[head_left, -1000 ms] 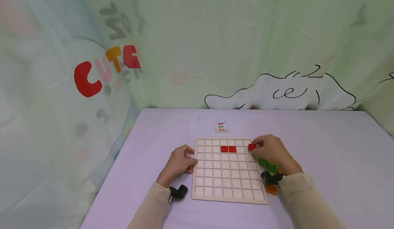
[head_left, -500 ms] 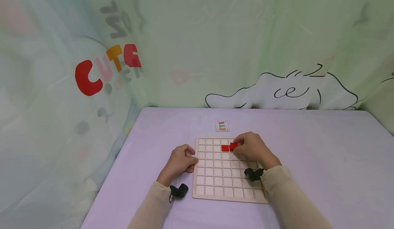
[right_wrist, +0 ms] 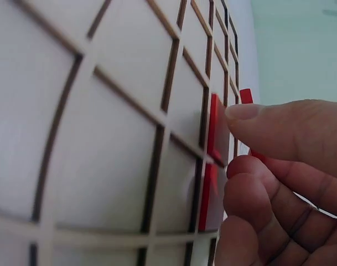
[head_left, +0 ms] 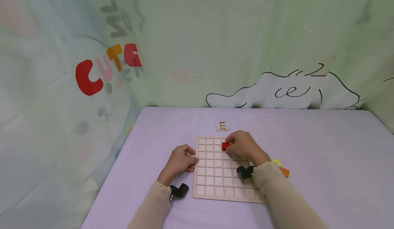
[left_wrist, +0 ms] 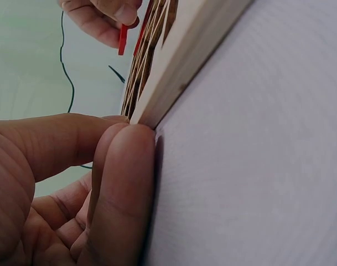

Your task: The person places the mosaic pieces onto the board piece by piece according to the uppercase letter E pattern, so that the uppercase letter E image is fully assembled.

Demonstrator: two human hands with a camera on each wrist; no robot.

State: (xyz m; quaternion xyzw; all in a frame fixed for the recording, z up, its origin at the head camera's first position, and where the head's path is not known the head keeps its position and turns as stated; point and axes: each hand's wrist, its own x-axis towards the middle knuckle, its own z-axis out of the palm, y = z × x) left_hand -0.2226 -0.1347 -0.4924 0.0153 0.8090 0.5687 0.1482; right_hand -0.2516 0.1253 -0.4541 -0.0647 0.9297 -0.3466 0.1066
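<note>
A wooden grid board lies on the table. At its left rim, my left hand pinches the frame between thumb and finger, as the left wrist view shows. My right hand is over the upper rows and pinches a red square tile by its edge, tilted and raised off the board. Two other red tiles lie side by side in grid cells, the upper red tile and the lower red tile in the right wrist view. In the head view the right hand covers part of them.
Behind the board lies a small pattern card with coloured squares. A yellow tile and an orange tile show beyond the right sleeve, which hides part of the board's right side. A printed cloth hangs behind the table.
My right hand has carried the red tile leftward, from the board's right edge to above the seated red tiles. The left hand stays at the left rim.
</note>
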